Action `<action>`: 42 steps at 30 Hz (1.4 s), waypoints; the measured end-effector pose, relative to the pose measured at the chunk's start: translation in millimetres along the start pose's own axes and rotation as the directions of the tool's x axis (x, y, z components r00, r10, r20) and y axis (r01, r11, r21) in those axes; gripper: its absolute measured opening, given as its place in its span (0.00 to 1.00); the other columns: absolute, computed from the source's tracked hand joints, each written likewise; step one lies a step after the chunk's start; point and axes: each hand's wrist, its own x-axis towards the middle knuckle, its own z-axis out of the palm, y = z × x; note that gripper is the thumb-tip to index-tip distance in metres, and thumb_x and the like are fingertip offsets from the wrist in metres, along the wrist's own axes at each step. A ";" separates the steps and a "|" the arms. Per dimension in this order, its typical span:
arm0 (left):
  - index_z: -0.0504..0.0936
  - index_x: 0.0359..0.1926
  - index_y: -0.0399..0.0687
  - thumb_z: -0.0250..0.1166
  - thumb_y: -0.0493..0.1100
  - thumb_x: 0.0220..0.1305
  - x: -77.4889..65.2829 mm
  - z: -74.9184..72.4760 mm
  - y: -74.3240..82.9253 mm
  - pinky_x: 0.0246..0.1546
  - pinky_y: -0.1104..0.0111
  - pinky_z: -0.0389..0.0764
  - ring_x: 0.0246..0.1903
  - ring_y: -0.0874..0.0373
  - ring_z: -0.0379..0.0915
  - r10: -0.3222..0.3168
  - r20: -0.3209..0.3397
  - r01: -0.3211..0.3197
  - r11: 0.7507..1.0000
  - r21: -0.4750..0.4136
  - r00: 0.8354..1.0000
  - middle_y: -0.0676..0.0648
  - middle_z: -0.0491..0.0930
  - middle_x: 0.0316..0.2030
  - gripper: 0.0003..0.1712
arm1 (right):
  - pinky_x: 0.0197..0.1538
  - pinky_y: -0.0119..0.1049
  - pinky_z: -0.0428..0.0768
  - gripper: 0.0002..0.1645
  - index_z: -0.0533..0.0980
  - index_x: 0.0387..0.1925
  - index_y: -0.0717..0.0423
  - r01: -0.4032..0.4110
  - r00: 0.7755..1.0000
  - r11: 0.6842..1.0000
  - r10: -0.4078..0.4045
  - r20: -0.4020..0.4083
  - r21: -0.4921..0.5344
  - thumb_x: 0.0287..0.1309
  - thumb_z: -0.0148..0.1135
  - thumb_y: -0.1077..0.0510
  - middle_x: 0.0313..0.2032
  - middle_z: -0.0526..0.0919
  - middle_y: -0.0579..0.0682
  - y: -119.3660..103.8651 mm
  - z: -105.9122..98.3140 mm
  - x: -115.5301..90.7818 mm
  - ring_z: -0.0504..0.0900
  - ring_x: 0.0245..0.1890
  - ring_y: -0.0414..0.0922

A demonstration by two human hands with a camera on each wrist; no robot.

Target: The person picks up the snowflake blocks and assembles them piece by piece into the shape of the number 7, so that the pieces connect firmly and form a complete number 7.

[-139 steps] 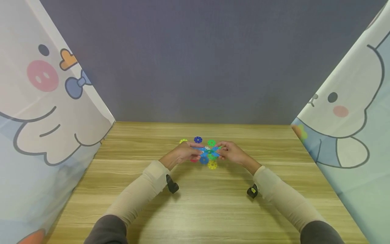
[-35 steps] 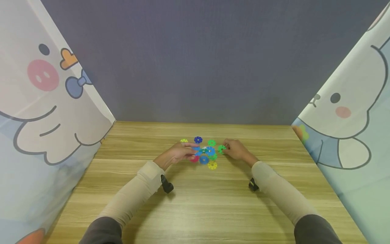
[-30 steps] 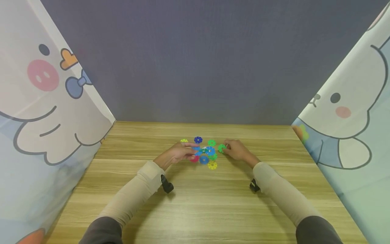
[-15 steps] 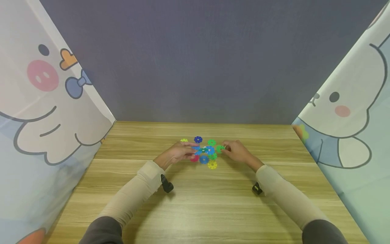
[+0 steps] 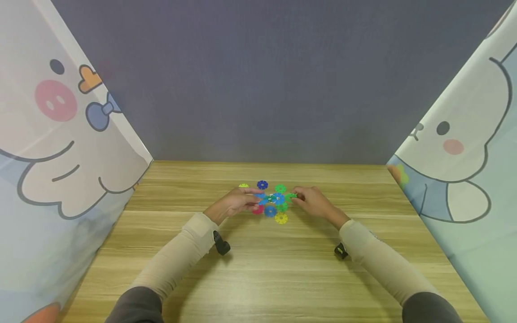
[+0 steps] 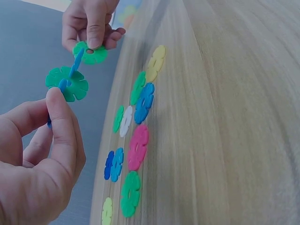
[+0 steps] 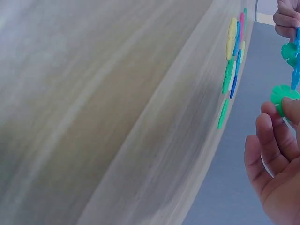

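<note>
Between finger and thumb, my left hand [image 5: 233, 204] pinches one end of a small chain of notched snowflake discs above the table. The chain has a blue snowflake disc at the held end, a green snowflake disc [image 6: 78, 88] in the middle and another blue snowflake disc [image 6: 77, 63] at the far end. My right hand [image 5: 314, 200] pinches a separate green snowflake disc [image 6: 96, 56] by its edge. In the left wrist view, this green disc's rim overlaps the far blue disc, the two lying crosswise. Its edge under the right fingertips is hidden.
Several loose snowflake discs lie flat on the wooden table [image 5: 258, 278] beneath the hands, including a yellow one [image 5: 281, 218], a pink one [image 6: 138, 147], a white one [image 6: 126, 121] and a dark blue one [image 5: 262, 185]. A grey panel [image 5: 258, 89] stands behind the table.
Earlier both hands held the linked discs. The right hand then held a green disc out to the right; it has since tilted it and moved it left to the chain. The left hand stays still.
</note>
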 end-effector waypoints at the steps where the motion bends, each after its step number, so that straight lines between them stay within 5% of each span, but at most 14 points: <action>1: 0.67 0.73 0.35 0.59 0.30 0.72 -0.1 0.2 0.2 0.34 0.76 0.86 0.29 0.62 0.81 -0.002 -0.001 0.002 1.000 -0.002 1.000 0.49 0.81 0.32 0.30 | 0.26 0.30 0.71 0.10 0.81 0.49 0.54 0.003 1.000 1.000 -0.003 -0.001 0.002 0.70 0.63 0.56 0.22 0.78 0.40 -0.2 0.1 -0.2 0.65 0.16 0.34; 30: 0.66 0.72 0.33 0.58 0.29 0.73 1.4 1.8 -0.2 0.34 0.78 0.85 0.28 0.63 0.80 0.004 0.019 -0.005 1.000 0.019 1.000 0.49 0.79 0.33 0.29 | 0.24 0.27 0.69 0.11 0.83 0.49 0.58 0.086 0.996 0.996 -0.086 -0.012 0.019 0.66 0.66 0.61 0.22 0.81 0.50 -9.9 3.3 4.0 0.65 0.18 0.32; 42: 0.69 0.71 0.34 0.59 0.28 0.72 3.8 2.9 1.0 0.33 0.77 0.85 0.28 0.63 0.79 -0.014 -0.022 0.014 1.000 -0.004 1.000 0.47 0.80 0.35 0.28 | 0.24 0.27 0.69 0.10 0.84 0.48 0.59 0.089 0.996 0.996 -0.089 -0.022 0.022 0.67 0.66 0.62 0.23 0.82 0.53 -12.5 3.8 6.1 0.65 0.18 0.32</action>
